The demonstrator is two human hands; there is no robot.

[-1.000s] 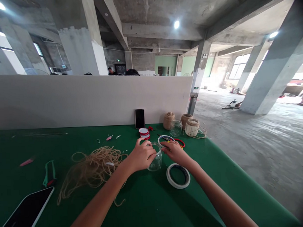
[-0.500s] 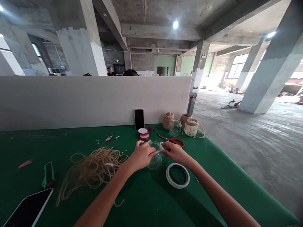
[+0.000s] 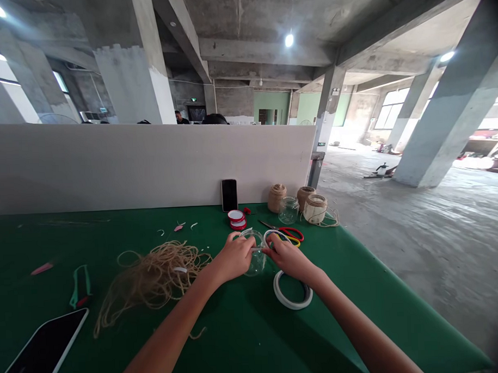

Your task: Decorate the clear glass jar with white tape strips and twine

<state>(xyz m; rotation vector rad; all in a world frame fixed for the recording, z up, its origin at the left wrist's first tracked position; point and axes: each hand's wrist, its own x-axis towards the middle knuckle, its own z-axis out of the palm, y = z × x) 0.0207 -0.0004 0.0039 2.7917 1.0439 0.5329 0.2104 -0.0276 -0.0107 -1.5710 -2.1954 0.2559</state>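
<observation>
My left hand (image 3: 235, 255) is closed on a clear glass jar (image 3: 256, 264), gripping it near the neck above the green table. Close by on the right, my right hand (image 3: 289, 257) is closed on a roll of white tape (image 3: 275, 232), held against the jar's side. A strip of tape seems to run along the jar below its rim, partly hidden by the fingers. Another roll of white tape (image 3: 279, 295) lies flat just below my right hand. Red and yellow scissors (image 3: 290, 232) rest behind that hand.
A tangled heap of jute twine (image 3: 154, 277) lies left of my arm. Twine-wrapped jars (image 3: 277, 198) and a bare glass jar (image 3: 288, 211) stand at the back right. Red-edged spools (image 3: 237, 224), an upright phone (image 3: 229, 195), a green cutter (image 3: 81, 285) and a tablet (image 3: 42, 351) are also here.
My right hand has turned, and the tape roll in it now shows as a wider ring beside the jar. My left hand has barely moved and still holds the jar.
</observation>
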